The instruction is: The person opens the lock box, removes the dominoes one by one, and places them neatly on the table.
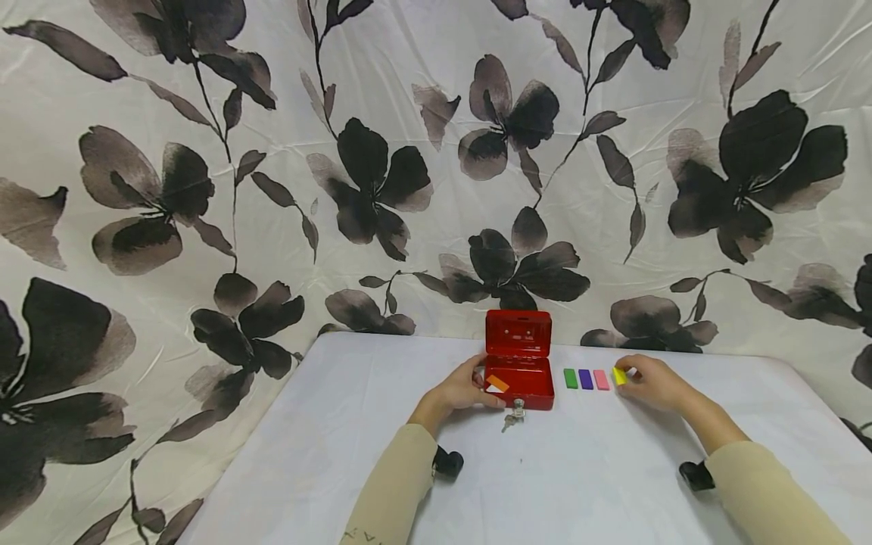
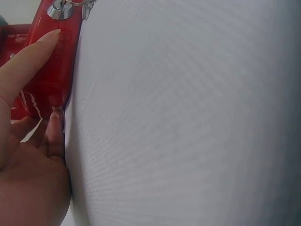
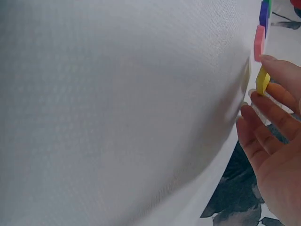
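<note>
A small red metal cash box (image 1: 541, 403) stands on the table with its lid (image 1: 500, 333) raised. Its left front corner is held by my left hand (image 1: 463, 387), the thumb (image 2: 30, 63) along the front wall and the other fingers at the side. Inside the box lies an orange piece (image 1: 498, 383) with a white part beside it. A key (image 1: 509, 421) hangs at the front lock (image 1: 519, 407). My right hand (image 1: 650, 378) pinches a yellow block (image 3: 263, 81) between thumb and fingers, at the right end of a row of blocks.
Between the box and my right hand, a green block (image 1: 571, 378), a purple block (image 1: 586, 379) and a pink block (image 1: 601, 380) stand in a row. White cloth covers the table (image 1: 579, 484). Behind it hangs a flower-printed curtain (image 1: 436, 197).
</note>
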Motion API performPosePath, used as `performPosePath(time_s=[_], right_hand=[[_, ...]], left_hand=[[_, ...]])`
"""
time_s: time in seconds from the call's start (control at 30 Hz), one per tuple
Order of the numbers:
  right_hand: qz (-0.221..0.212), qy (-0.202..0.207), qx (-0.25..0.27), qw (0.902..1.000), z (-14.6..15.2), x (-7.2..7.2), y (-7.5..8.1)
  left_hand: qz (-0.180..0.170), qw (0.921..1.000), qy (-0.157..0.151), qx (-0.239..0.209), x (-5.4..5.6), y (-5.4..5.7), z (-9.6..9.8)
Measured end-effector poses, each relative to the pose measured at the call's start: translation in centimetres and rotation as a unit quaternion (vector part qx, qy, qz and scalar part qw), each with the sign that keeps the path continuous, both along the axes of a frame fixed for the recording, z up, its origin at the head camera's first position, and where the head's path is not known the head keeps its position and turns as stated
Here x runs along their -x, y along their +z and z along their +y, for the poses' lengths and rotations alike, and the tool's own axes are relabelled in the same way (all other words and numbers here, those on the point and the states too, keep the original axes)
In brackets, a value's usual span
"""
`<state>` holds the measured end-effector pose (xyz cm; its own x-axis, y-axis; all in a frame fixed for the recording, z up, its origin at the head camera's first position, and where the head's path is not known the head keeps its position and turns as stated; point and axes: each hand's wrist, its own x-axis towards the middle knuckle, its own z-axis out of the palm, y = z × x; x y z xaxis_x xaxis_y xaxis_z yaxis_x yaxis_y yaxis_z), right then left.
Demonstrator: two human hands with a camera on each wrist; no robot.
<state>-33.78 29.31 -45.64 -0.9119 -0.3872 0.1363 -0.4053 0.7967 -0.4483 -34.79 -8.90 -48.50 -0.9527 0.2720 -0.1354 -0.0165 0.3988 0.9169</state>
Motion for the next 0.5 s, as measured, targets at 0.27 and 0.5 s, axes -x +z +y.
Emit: performPosePath(time_s=[0.27,0.5], right_hand=[[-0.004,0.012,-0.009,0.9999,-0.25,0.64,-0.11],[0.004,0.019,-0.006,0.9998,-0.23,0.78,-0.49]], left_hand=[[0.013,0.9999,-0.006,0.004,0.25,-0.07,0.04],[0.011,0.9999,-0.009,0.005,0.21,-0.11,-0.02]])
